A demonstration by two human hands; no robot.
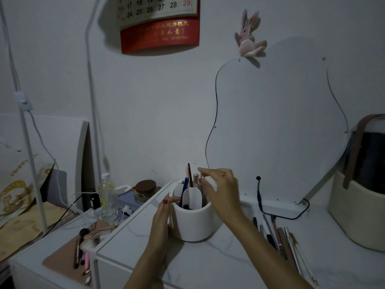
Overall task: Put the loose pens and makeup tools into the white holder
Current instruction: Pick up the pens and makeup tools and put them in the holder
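Note:
A round white holder (192, 224) with inner dividers stands on the white desk. A blue pen, a thin dark brush (190, 174) and a few other tools stick up from it. My left hand (161, 217) grips the holder's left wall, thumb at the rim. My right hand (220, 190) hovers over the holder's right rim with fingers spread, fingertips among the tool tops; I cannot tell if it pinches one. A row of several loose pens and makeup pencils (279, 240) lies on the desk to the right.
A wavy mirror (281, 132) leans on the wall behind, with a black cable (260, 197) in front. A cream basket (358, 215) stands at far right. Left, a lower shelf holds a pink mat (62, 259) with brushes, a bottle (105, 190) and a jar (145, 189).

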